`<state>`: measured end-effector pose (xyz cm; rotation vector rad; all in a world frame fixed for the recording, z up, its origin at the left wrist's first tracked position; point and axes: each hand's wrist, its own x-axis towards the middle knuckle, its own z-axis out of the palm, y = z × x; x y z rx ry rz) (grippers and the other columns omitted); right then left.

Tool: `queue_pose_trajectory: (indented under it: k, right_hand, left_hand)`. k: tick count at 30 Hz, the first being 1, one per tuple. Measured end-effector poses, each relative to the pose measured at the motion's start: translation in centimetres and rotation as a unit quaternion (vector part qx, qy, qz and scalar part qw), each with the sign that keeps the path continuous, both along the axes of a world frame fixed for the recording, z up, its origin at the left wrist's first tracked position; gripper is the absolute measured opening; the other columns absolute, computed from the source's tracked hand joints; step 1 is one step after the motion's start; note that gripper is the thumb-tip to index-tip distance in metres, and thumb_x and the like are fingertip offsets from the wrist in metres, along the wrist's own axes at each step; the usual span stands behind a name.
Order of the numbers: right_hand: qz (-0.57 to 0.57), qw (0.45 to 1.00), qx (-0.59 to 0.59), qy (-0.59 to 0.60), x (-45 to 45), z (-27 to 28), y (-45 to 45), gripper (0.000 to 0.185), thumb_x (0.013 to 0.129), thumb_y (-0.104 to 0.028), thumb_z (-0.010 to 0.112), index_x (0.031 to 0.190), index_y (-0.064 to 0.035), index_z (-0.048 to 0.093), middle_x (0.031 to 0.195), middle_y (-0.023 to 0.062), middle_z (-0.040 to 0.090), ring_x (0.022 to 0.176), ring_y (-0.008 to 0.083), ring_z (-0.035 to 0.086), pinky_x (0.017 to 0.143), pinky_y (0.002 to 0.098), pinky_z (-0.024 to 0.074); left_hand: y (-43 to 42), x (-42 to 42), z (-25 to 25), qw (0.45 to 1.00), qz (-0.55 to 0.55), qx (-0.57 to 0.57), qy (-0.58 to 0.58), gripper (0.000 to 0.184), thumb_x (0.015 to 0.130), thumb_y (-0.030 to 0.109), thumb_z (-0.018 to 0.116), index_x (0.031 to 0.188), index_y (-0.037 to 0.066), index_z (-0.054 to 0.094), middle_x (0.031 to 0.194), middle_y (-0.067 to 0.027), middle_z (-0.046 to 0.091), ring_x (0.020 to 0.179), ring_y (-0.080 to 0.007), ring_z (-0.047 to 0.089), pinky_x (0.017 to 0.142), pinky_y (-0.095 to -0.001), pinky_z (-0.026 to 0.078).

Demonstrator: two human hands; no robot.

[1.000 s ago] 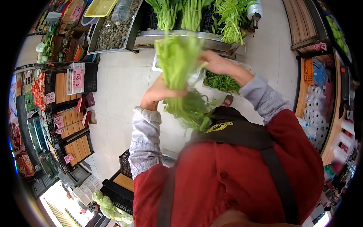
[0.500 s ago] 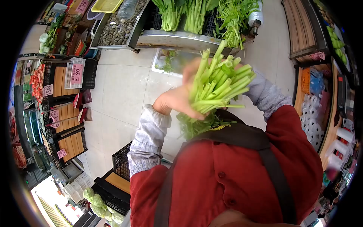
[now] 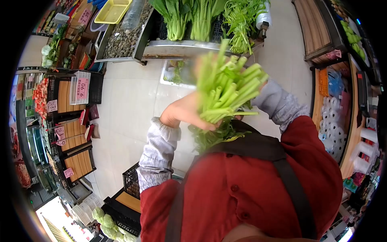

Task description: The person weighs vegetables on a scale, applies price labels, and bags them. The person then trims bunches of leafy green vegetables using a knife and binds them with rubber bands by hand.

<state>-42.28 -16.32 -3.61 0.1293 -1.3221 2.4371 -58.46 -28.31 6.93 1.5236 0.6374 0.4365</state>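
Observation:
A thick bunch of leafy greens (image 3: 229,90) is held up before my chest, its pale cut stem ends toward me and its leaves (image 3: 209,137) hanging below. My left hand (image 3: 186,109) is closed round the near left side of the stems, thumb along the front. Mostly hidden behind the stalks, my right hand (image 3: 263,85) grips the far side; only blurred bits of it show. Grey patterned sleeve covers are on both forearms, and a dark apron lies over my red top.
Ahead, a display stand (image 3: 193,48) bears upright bundles of greens (image 3: 175,24) beside a tray of shellfish (image 3: 121,44). A white-rimmed box (image 3: 167,78) with greens sits on the floor below it. Slatted shelves with price tags line the left; a plastic bag roll (image 3: 264,16) hangs ahead right.
The bunch and both hands have shifted slightly left, with the stems still gripped. The stand and floor box appear a little lower in view as the camera tilts.

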Motion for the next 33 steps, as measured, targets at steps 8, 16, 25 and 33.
queue_pose_trajectory:
  k: [8,16,25,33]
  right_hand:
    - [0.14,0.975,0.069,-0.161,5.2,8.7,4.6,0.026,0.088,-0.017,0.045,0.097,0.0053,0.056,0.072,0.0002,0.052,0.048,0.0062,0.044,0.044,0.0207,0.0389]
    - [0.002,0.995,-0.097,-0.024,6.6,12.4,4.3,0.058,0.09,-0.013,0.041,0.142,0.0032,0.02,0.09,0.0059,0.049,0.04,0.004,0.037,0.035,0.0187,0.0352]
    - [-0.028,0.995,-0.089,-0.038,6.8,15.5,1.2,0.07,0.086,-0.012,0.045,0.146,-0.0032,0.009,0.091,0.0079,0.049,0.043,0.0064,0.047,0.036,0.0203,0.0395]
    - [-0.106,0.984,0.071,-0.125,6.8,15.0,1.9,0.071,0.08,-0.012,0.044,0.145,-0.0019,0.017,0.086,0.0063,0.053,0.043,0.0048,0.047,0.041,0.0174,0.0415]
  left_hand:
    - [-0.5,-2.0,-1.7,0.971,0.216,-0.072,-0.069,0.054,0.062,-0.001,0.072,0.113,-0.001,0.054,0.089,-0.0063,0.06,0.08,-0.0152,0.059,0.069,-0.0275,0.049]
    - [0.8,-2.2,-3.3,0.951,0.309,0.002,-0.025,0.035,0.065,-0.001,0.073,0.097,0.0,0.06,0.093,-0.0086,0.065,0.087,-0.0165,0.061,0.078,-0.0306,0.05]
    - [2.2,-0.1,-3.7,0.934,0.335,0.104,0.063,0.049,0.066,-0.003,0.071,0.111,0.0,0.054,0.091,-0.0034,0.064,0.082,-0.0135,0.061,0.076,-0.0274,0.049]
    - [3.0,1.1,-4.0,0.88,0.324,0.236,0.255,0.048,0.067,0.008,0.071,0.111,0.005,0.051,0.085,-0.0188,0.064,0.079,-0.037,0.063,0.069,-0.0389,0.05]
